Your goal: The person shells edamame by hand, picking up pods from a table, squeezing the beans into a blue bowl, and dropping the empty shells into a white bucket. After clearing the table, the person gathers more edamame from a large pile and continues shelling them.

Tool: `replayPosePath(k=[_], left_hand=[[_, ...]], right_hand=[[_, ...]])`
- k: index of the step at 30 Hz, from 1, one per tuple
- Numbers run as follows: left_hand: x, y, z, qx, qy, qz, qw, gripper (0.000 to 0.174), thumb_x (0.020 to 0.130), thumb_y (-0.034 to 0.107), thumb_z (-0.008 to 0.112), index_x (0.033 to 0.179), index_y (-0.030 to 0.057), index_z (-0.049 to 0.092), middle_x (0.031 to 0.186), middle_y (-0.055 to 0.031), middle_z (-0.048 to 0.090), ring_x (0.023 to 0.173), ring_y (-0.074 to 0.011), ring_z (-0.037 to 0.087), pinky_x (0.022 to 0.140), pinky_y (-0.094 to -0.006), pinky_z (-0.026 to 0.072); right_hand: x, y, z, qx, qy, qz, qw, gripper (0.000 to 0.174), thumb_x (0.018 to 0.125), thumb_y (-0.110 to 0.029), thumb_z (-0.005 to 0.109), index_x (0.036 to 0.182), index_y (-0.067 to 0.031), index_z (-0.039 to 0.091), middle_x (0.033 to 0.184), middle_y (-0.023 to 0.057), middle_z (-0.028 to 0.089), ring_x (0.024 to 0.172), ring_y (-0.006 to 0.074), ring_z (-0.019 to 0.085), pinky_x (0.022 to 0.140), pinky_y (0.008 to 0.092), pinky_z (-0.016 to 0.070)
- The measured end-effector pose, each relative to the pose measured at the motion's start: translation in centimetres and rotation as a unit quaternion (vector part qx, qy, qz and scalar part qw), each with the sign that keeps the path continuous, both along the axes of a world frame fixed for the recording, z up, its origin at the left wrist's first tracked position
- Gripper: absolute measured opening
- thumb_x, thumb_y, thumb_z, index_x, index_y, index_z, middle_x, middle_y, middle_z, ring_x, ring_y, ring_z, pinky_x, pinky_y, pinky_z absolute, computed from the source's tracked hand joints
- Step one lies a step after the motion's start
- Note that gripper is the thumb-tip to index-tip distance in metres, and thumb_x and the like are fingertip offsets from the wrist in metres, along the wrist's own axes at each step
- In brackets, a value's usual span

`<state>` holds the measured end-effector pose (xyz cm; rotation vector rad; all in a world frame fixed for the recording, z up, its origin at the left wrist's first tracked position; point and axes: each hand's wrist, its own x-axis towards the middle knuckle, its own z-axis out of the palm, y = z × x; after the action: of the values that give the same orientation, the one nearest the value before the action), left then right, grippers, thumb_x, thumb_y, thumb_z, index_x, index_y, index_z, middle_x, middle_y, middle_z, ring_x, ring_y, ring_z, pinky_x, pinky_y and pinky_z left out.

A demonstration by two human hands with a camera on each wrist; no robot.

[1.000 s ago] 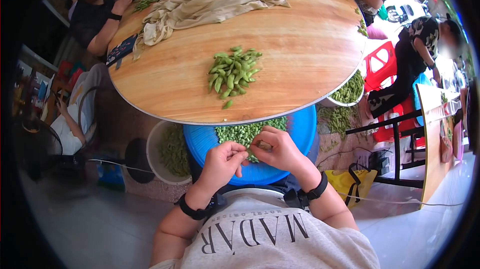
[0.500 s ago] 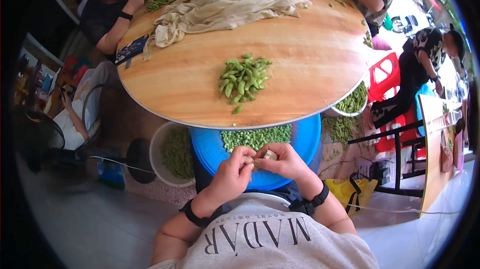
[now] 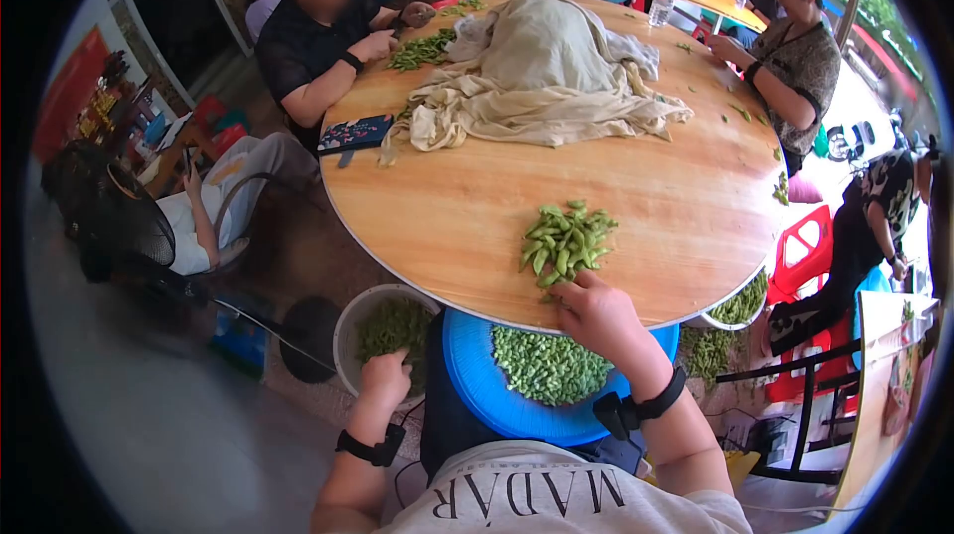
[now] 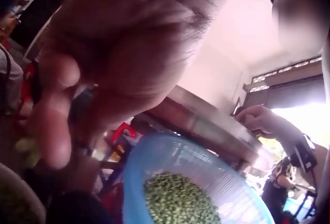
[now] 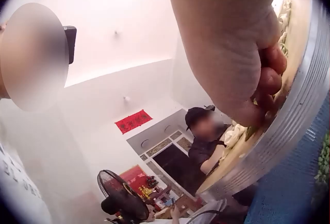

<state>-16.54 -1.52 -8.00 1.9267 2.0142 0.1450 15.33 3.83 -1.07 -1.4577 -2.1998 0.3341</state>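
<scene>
From the head camera we see the right hand (image 3: pixel 594 315) stretched forward over the edge of the round table (image 3: pixel 477 196), its curled fingers touching the near side of the pile of pods (image 3: pixel 564 242), which lies at 12 o'clock from it; we cannot tell whether a pod is pinched. The left hand (image 3: pixel 386 377) hangs at 8 o'clock over the white bucket (image 3: pixel 336 343), fingers loosely curled, and we cannot tell if it holds anything. Half a second ago both hands met over the blue basket (image 3: pixel 467 390) around one pod; now they are well apart, the right forearm reaching straight out, the left arm lowered beside the knee. The beans (image 3: pixel 549 367) fill the basket between them. In the left wrist view the left hand (image 4: pixel 118 64) fills the frame at 11 o'clock, its fingers bent downward, with the basket (image 4: pixel 206 157) and beans (image 4: pixel 178 201) at 5 o'clock. In the right wrist view the right hand (image 5: pixel 232 54) is knuckles up, its fingertips tucked against the table (image 5: pixel 289 116) at 3 o'clock.
</scene>
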Motion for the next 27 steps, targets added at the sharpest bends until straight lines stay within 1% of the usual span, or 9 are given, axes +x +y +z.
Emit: replayPosePath(k=[3,4,7,9,11,12,13,19,27], left_hand=[[-2.4,0.4,-0.9,-0.109,0.056,0.056,0.991,0.023,0.075,0.014,0.057,0.095,0.0026,0.062,0.079,-0.0202,0.062,0.081,-0.0333,0.061,0.074,-0.0427,0.0476],[-2.7,0.9,-0.3,-0.194,0.031,0.128,0.972,0.020,0.076,0.015,0.057,0.091,0.0022,0.063,0.079,-0.0201,0.063,0.081,-0.0337,0.061,0.076,-0.0422,0.0475],[-2.1,1.4,0.9,-0.115,0.128,0.032,0.985,0.017,0.077,0.015,0.056,0.085,0.0017,0.064,0.077,-0.0193,0.063,0.077,-0.0353,0.061,0.072,-0.0423,0.0484],[0.8,1.3,4.1,0.032,0.000,-0.038,0.999,0.016,0.078,0.014,0.059,0.082,0.0005,0.065,0.072,-0.0159,0.064,0.066,-0.0289,0.063,0.061,-0.0363,0.0495],[5.0,1.5,7.5,-0.041,-0.355,0.007,0.934,0.016,0.080,0.014,0.062,0.087,-0.0005,0.064,0.067,-0.0110,0.063,0.055,-0.0157,0.060,0.051,-0.0270,0.0462],[7.0,1.4,7.8,-0.063,-0.416,-0.019,0.907,0.016,0.080,0.013,0.062,0.088,-0.0003,0.064,0.066,-0.0086,0.063,0.051,-0.0113,0.055,0.047,-0.0240,0.0429],[8.6,1.5,8.1,-0.082,-0.475,-0.046,0.875,0.015,0.081,0.013,0.062,0.089,-0.0001,0.064,0.066,-0.0062,0.062,0.047,-0.0068,0.050,0.044,-0.0210,0.0397],[12.2,1.8,7.3,-0.334,-0.594,-0.120,0.722,0.013,0.082,0.008,0.060,0.091,-0.0003,0.065,0.074,-0.0045,0.064,0.045,-0.0055,0.045,0.041,-0.0187,0.0339],[13.6,0.8,7.7,-0.293,-0.545,-0.140,0.773,0.011,0.081,0.007,0.061,0.088,-0.0011,0.065,0.069,-0.0041,0.063,0.045,-0.0052,0.045,0.040,-0.0185,0.0346]], right_hand=[[0.0,0.7,0.0,-0.018,0.010,0.011,1.000,0.014,0.074,-0.014,0.055,0.087,-0.0086,0.058,0.077,0.0123,0.053,0.066,0.0326,0.057,0.057,0.0419,0.0486],[0.0,0.7,0.0,-0.013,0.010,0.011,1.000,0.013,0.074,-0.014,0.055,0.085,-0.0079,0.058,0.077,0.0122,0.053,0.066,0.0325,0.057,0.056,0.0419,0.0485],[0.1,0.6,0.0,0.003,0.013,0.021,1.000,0.011,0.074,-0.014,0.056,0.081,-0.0060,0.056,0.076,0.0118,0.052,0.064,0.0322,0.057,0.055,0.0417,0.0481],[0.4,0.2,0.4,0.012,0.016,0.038,0.999,0.011,0.073,-0.013,0.056,0.079,-0.0048,0.054,0.074,0.0114,0.051,0.063,0.0317,0.056,0.054,0.0413,0.0476],[0.3,-0.6,1.1,0.004,0.067,0.106,0.992,0.012,0.071,-0.012,0.058,0.079,-0.0047,0.054,0.073,0.0108,0.051,0.061,0.0309,0.056,0.052,0.0402,0.0470],[0.0,-1.2,1.5,0.000,0.095,0.139,0.986,0.012,0.071,-0.012,0.059,0.079,-0.0046,0.054,0.072,0.0105,0.050,0.061,0.0304,0.056,0.051,0.0397,0.0467],[-0.3,-1.9,2.2,0.002,0.089,0.155,0.984,0.012,0.070,-0.011,0.060,0.079,-0.0047,0.054,0.072,0.0102,0.050,0.060,0.0300,0.055,0.051,0.0390,0.0465],[0.2,-5.0,4.3,0.023,0.094,0.207,0.974,0.012,0.069,-0.008,0.061,0.078,-0.0047,0.053,0.070,0.0088,0.050,0.058,0.0278,0.055,0.049,0.0363,0.0458],[1.6,-7.3,3.2,0.010,0.138,0.183,0.973,0.014,0.066,-0.004,0.060,0.078,-0.0046,0.054,0.071,0.0089,0.050,0.060,0.0283,0.055,0.050,0.0369,0.0452]])
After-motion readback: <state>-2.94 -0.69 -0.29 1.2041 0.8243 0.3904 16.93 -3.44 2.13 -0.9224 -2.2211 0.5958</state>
